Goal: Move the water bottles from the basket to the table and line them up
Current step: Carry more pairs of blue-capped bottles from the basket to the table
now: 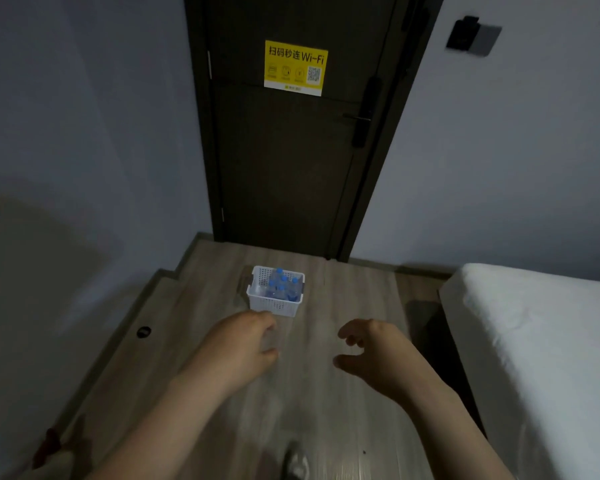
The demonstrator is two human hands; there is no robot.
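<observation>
A white perforated plastic basket (274, 304) stands on the wood floor in front of the dark door. Several clear water bottles (284, 287) with blue caps stand upright inside it. My left hand (241, 342) is stretched forward just below the basket's near wall, its fingers loosely curled with nothing plainly in them. My right hand (371, 351) is level with it to the right, fingers and thumb spread and bent, holding nothing. Neither hand touches the basket. No table is in view.
A white bed (541, 341) fills the right side. The dark door (291, 161) with a yellow Wi-Fi sticker closes the far end, with walls on both sides. My shoe (296, 459) shows at the bottom, and a small dark round fitting (143, 331) sits at the left.
</observation>
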